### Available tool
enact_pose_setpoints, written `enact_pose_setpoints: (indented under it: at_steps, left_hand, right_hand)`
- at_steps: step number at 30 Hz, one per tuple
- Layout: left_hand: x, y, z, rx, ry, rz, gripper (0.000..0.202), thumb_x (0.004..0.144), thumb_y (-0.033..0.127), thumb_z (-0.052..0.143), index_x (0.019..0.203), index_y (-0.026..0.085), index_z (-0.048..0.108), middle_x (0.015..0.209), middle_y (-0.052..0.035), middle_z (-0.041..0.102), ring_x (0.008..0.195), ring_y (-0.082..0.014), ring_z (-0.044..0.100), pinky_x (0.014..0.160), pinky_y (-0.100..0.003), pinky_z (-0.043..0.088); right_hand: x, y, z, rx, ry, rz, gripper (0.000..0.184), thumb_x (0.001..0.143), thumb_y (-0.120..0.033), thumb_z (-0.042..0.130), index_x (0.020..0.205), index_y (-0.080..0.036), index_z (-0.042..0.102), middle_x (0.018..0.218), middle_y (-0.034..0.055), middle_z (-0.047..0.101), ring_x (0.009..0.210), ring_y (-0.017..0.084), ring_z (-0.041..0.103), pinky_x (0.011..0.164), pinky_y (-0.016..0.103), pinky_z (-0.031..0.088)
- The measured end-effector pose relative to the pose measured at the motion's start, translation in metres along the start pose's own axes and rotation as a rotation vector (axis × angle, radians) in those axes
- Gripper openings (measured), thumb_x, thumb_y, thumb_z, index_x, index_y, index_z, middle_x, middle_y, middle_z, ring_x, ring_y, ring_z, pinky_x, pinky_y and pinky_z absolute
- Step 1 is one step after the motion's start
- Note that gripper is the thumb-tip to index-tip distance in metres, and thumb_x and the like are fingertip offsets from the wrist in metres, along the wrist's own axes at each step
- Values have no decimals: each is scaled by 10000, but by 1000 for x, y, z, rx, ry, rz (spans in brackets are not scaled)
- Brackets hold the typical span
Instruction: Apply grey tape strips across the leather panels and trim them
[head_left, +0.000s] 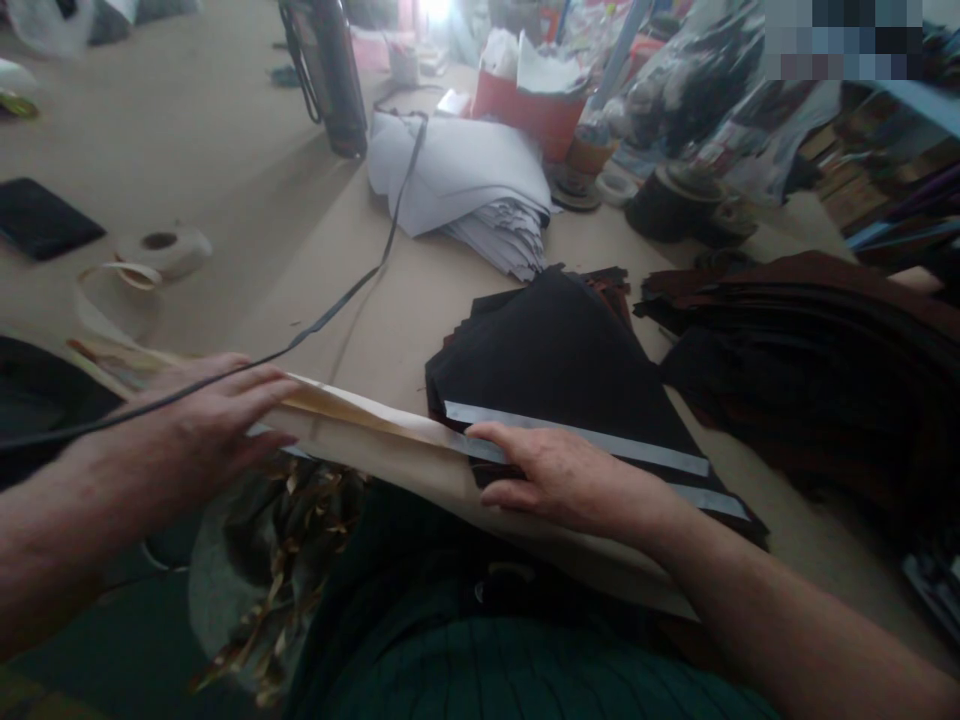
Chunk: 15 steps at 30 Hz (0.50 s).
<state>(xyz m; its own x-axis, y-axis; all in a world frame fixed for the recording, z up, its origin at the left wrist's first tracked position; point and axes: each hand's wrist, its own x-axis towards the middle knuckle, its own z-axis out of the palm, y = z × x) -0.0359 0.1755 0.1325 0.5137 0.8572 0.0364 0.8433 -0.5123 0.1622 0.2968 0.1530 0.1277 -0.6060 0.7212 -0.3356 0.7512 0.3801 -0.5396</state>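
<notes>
A pale strip of tape [375,408] runs between my two hands along the table's front edge. My left hand [214,405] lies over its left part, fingers long and close together, thumb below, closed on the strip. My right hand [551,470] rests at the left edge of a stack of black fabric pieces [562,345]; its index finger touches the strip and its thumb is apart, lower down. Any fingers beneath the palm are hidden. Grey bands [645,452] cross the lower part of the stack.
A dark cord [360,285] hangs across the view over my left wrist. Beyond lie a tape roll [165,248], a black flat object [46,218], a flask [330,80] and white sheets [457,165]. Dark fabric [810,370] is piled right. Scraps [281,580] hang below the table edge.
</notes>
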Motion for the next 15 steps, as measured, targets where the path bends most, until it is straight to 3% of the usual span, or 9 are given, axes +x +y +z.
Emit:
enact_pose_setpoints:
  at_steps: [2, 4, 7, 11, 15]
  left_hand:
    - [12, 37, 17, -111, -2, 172, 267, 931, 243, 413, 1082, 141, 607, 1096, -97, 625, 1072, -213, 538, 942, -389, 460]
    - [24, 70, 34, -193, 64, 238, 248, 934, 245, 418, 1063, 145, 605, 1075, -106, 622, 1009, -208, 562, 862, -347, 496]
    - [41, 101, 50, -121, -26, 137, 182, 904, 228, 488, 1001, 149, 620, 1019, -108, 644, 965, -257, 585, 845, -408, 495]
    - [58, 119, 50, 104, -184, -8, 197, 912, 282, 474, 890, 157, 625, 916, -118, 655, 894, -330, 612, 787, -481, 467]
    - [69, 122, 42, 97, -275, -70, 227, 910, 311, 472, 867, 147, 623, 863, -129, 664, 821, -323, 641, 719, -427, 453]
  right_hand:
    - [-6, 3, 4, 162, 103, 69, 182, 934, -255, 464, 1075, -173, 545, 855, 41, 637, 763, 175, 588, 680, 276, 421]
    - [-11, 5, 9, 261, 229, 59, 163, 949, -199, 383, 872, -181, 525, 765, 16, 577, 685, 145, 539, 645, 260, 404]
    - [-12, 6, 17, 306, 398, -13, 186, 903, -149, 435, 746, -178, 529, 787, 23, 546, 700, 134, 519, 639, 247, 394]
    - [-3, 4, 29, 274, 398, 34, 178, 837, -97, 512, 701, -163, 605, 682, 13, 577, 638, 134, 532, 611, 255, 374]
    - [8, 2, 40, 244, 343, 148, 140, 815, -113, 565, 915, -152, 655, 704, 25, 645, 628, 154, 580, 615, 264, 390]
